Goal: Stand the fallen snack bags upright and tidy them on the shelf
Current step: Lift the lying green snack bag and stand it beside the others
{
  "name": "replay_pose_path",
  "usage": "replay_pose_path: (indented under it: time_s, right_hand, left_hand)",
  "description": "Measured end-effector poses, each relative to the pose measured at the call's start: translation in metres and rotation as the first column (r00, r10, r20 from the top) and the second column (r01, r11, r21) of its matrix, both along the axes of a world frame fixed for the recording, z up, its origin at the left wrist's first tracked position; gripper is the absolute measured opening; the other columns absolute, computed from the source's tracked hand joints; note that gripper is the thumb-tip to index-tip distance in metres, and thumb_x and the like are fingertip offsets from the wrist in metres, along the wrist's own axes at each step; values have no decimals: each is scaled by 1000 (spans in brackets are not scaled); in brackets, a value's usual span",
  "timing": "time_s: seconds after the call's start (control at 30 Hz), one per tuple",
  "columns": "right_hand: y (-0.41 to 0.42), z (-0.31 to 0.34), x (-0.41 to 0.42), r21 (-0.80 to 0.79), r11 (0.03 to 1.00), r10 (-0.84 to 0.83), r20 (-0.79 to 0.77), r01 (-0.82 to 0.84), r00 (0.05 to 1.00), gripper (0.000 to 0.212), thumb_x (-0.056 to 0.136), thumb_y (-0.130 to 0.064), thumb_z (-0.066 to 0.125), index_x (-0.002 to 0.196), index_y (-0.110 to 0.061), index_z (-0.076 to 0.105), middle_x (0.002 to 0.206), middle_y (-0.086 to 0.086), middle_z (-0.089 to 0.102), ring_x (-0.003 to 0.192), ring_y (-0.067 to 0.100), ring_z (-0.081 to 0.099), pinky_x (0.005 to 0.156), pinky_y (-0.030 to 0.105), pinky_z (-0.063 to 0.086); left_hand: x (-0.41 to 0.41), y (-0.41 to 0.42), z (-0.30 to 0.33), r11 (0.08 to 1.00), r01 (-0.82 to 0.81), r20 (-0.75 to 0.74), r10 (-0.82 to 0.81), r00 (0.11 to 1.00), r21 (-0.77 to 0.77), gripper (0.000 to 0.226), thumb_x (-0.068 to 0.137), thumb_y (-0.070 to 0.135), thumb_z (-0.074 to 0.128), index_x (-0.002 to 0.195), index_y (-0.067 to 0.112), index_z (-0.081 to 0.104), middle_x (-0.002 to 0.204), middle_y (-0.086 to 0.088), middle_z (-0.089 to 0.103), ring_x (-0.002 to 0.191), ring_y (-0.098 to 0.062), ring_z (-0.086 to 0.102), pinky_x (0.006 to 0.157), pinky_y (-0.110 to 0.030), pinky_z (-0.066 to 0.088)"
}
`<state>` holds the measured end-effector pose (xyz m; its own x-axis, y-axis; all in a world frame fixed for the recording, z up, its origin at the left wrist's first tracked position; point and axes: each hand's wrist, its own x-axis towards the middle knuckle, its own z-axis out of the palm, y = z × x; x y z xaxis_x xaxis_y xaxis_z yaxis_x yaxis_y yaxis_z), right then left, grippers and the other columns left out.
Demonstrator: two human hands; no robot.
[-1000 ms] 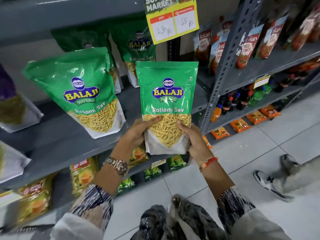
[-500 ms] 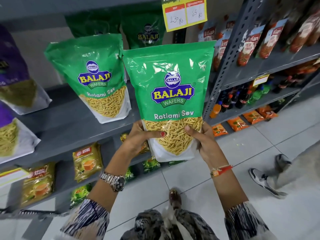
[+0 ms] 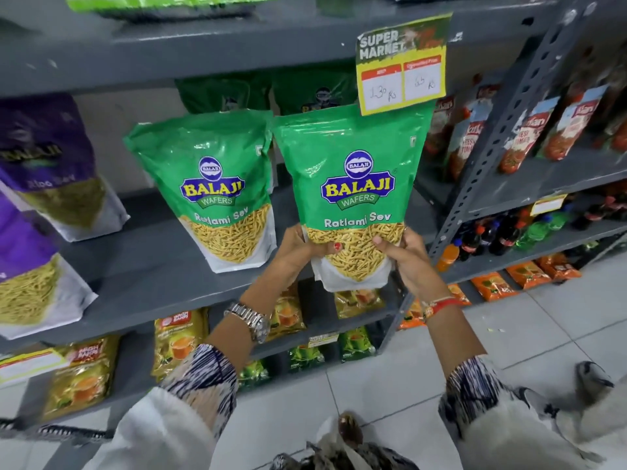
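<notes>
Both hands [image 3: 353,254] have lifted the green bag [image 3: 351,184] beside its shelved twin [image 3: 217,195].

You could not read the blurred purple bags [image 3: 47,184] cut off at the left edge. Two green bags [image 3: 268,95] far back sat half hidden behind the front bags [image 3: 349,184].

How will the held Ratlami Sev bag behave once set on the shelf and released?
Held Ratlami Sev bag: glossy film, probably slippery. Contents sit low, upper part looks slack, so likely floppy. Its neighbour bag stands leaning, so it may tip back.
</notes>
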<state>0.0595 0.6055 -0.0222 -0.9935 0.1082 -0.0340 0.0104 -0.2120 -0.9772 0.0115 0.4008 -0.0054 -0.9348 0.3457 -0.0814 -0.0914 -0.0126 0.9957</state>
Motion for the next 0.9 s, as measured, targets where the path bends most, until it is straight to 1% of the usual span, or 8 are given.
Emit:
replay_pose_path:
  time_s: [0.2,0.3,0.37,0.5,0.6,0.77,0.83,0.9]
  right_hand:
    - [17,-13,-64,68,998,-1,-27,3,1000,28,82,-6,67,106,-18,61,99,-11,76,95,0,68,80,14,52]
    - [21,-24,-89,113,993,34,-11,-32,999,51,69,-32,82,114,-20,63,133,11,59,114,12,63,98,30,50]
    - [26,-31,-101,115,991,77,-22,-74,997,65,63,-42,86,120,-21,61,139,15,52,121,19,59,107,42,44]
    - [28,-27,-112,102,991,87,-6,-86,996,63,60,-44,87,114,-25,63,131,9,60,118,17,61,104,39,47]
    - [28,-19,-111,46,994,96,-31,-94,995,64,55,-42,87,110,-21,62,110,-5,73,108,9,66,87,22,53]
    - [32,-14,-108,9,998,67,-65,-67,996,60,57,-34,84,110,-20,61,102,-9,76,102,6,68,82,19,53]
    - [33,-13,-106,6,998,60,-69,-60,996,58,57,-32,83,109,-21,60,101,-10,76,101,5,68,82,19,53]
    - [33,-12,-105,-5,998,58,-74,-58,996,56,60,-31,82,111,-22,61,103,-10,75,104,6,67,83,21,53]
  left_hand:
    - [-46,17,9,998,-55,-101,52,994,-26,48,66,-17,69,111,-4,56,111,-8,62,76,3,67,74,-19,56]
    - [-63,17,-7,994,-106,-84,102,991,-36,50,67,-14,70,113,-5,55,118,-19,62,83,-4,67,88,-34,55]
    - [-72,16,-15,992,-126,-85,123,989,-30,51,68,-11,70,116,-4,55,121,-24,61,89,-11,66,86,-31,56]
    - [-79,21,-16,991,-134,-80,133,988,-8,54,68,-9,71,118,-2,54,122,-25,60,97,-21,65,92,-40,52]
    - [-79,27,-16,993,-114,-85,115,990,16,57,67,-4,74,119,-2,52,124,-25,59,90,-8,67,85,-27,55]
    - [-71,39,-12,995,-96,-73,96,993,6,96,39,45,86,120,6,50,119,-11,61,99,-11,64,84,-21,54]
    - [-68,41,-10,994,-105,-83,103,991,-20,96,40,44,84,121,7,48,119,-9,60,99,-10,62,82,-18,54]
    - [-70,42,-11,993,-114,-82,111,990,-29,84,54,26,82,125,3,44,124,-12,58,99,-12,61,86,-23,55]
